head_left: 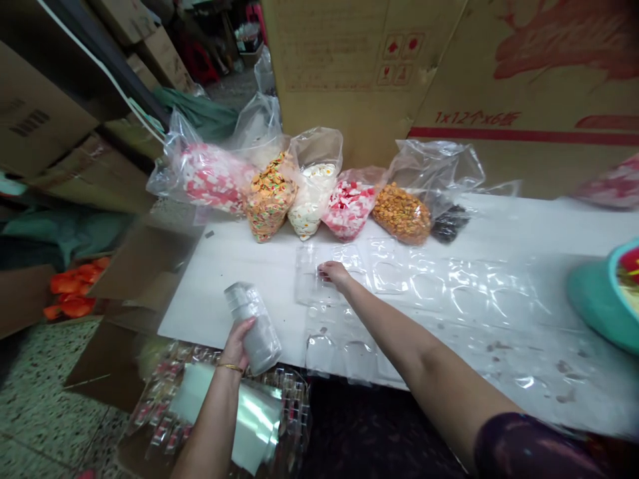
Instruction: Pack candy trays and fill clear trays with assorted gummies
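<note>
Six bags: clear plastic sacks of small pieces stand in a row at the back of the white table (239, 266), against the cardboard boxes (359, 73).
Bag colours, left to right: a red-and-white bag (212, 178), an orange-and-green bag (269, 196), a white bag (312, 199), a second pink-and-white bag (349, 207), an orange-brown bag (402, 213) and a small dark bag (449, 223).
Two hands: both belong to the person wearing the camera.
Left hand (239, 340): fingers curled around the lower part of a stack of clear plastic trays (252, 319), held tilted just off the table's near left edge.
Right hand (335, 273): arm stretched out over the table, fingertips bent down and pressing on a clear blister tray (312, 279); whether they pinch it cannot be told.
Clear trays on the table: several lie flat and overlapping from the middle towards the right (449, 286); their edges blur together, so the count is uncertain.
One teal basin (596, 299): at the right edge, partly cut off.
Below the table edge: a box of small packets with a shiny film sheet (249, 419) on top.
Far left: orange items (74, 289) near the floor, among more cartons.
</note>
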### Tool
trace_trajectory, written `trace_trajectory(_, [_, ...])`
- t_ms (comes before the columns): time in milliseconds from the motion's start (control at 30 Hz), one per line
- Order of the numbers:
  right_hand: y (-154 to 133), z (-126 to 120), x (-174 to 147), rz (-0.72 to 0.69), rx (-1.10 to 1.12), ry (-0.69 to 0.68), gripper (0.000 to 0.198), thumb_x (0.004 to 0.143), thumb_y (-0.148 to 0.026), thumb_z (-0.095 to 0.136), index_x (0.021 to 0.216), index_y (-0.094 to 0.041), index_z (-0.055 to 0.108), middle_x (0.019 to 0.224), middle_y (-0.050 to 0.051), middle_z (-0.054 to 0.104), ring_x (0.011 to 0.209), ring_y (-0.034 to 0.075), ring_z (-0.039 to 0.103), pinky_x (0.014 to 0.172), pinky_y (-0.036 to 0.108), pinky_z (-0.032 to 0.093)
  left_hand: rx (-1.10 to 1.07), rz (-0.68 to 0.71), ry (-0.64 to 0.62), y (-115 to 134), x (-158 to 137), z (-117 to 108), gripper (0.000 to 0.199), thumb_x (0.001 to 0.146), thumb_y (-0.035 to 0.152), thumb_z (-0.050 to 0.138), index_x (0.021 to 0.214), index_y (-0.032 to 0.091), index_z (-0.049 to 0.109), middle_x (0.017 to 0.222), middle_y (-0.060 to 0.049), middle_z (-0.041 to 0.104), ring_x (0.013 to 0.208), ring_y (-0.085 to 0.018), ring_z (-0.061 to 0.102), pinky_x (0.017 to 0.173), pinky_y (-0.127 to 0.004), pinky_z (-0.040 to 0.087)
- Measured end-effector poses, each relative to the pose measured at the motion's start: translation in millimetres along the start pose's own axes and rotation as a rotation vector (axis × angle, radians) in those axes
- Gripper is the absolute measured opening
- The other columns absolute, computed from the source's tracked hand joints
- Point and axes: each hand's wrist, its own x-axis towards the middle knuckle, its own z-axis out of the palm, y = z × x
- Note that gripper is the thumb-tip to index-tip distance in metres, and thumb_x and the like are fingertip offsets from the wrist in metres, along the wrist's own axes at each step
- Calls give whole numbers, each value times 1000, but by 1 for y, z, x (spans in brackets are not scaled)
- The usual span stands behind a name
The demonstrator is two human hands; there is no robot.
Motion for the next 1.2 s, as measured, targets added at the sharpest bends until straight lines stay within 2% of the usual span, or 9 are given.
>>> trace_trajectory(133, [8,-3,-6,-115,-239,120,30,79,-24,48,107,-16,56,114,12,54,105,23,50,90,38,37,-58,-13,-14,-5,-4,1,30,51,21,68,78,16,55,62,3,60,54,-13,57,53,-25,46])
trace_trajectory(267, [16,15,-19,-555,-908,-150,37,81,-32,50,117,-23,52,129,8,45,124,24,31,103,42,19,-77,-45,-81,-6,-7,8,36,49,23,72,80,14,56,63,1,62,54,-14,58,53,-25,46])
trace_trajectory(333, [19,21,-21,-581,-1166,-194,39,82,-39,48,117,-21,52,127,10,47,127,26,25,103,47,12,-82,-57,-107,-5,-9,10,35,49,24,72,79,14,57,63,1,62,54,-14,58,53,-25,46])
trace_trajectory(400, [21,22,-25,-496,-1245,-96,43,83,-43,45,116,-18,53,124,14,49,127,28,23,102,50,11,-96,-60,-117,-5,-10,10,33,50,23,73,77,14,57,63,1,63,54,-14,59,54,-25,46])
trace_trajectory(533, [8,34,-49,-533,-878,-2,43,82,-47,46,111,-17,57,123,14,49,120,28,35,98,46,22,-145,-101,-139,-7,-10,14,29,51,19,72,77,14,59,63,0,64,55,-14,59,57,-26,47])
trace_trajectory(667, [-9,72,-86,-472,-128,-440,33,71,-48,59,86,-19,66,90,4,61,86,17,55,80,31,41,-246,-197,-243,-9,-11,28,22,58,21,68,76,11,62,66,-4,66,59,-16,61,63,-27,47])
trace_trajectory(767, [-10,90,-101,-297,218,-536,27,58,-41,71,71,-18,67,78,0,56,73,13,54,71,27,42,-314,-275,-344,-10,-14,35,26,64,26,64,83,9,63,76,-9,68,68,-19,63,72,-31,47])
trace_trajectory(967, [-5,90,-103,-75,408,-529,17,52,-30,74,63,-18,68,75,-2,54,70,11,51,71,27,40,-358,-287,-394,-17,-16,33,28,65,31,64,83,10,63,70,-8,67,73,-22,63,78,-35,46])
trace_trajectory(1200, [-11,90,-106,-33,477,-582,19,64,-37,65,68,-19,67,75,-1,57,70,12,52,72,28,39,-366,-187,-364,-14,-15,33,20,66,28,66,76,11,64,69,-5,66,68,-18,62,77,-32,45])
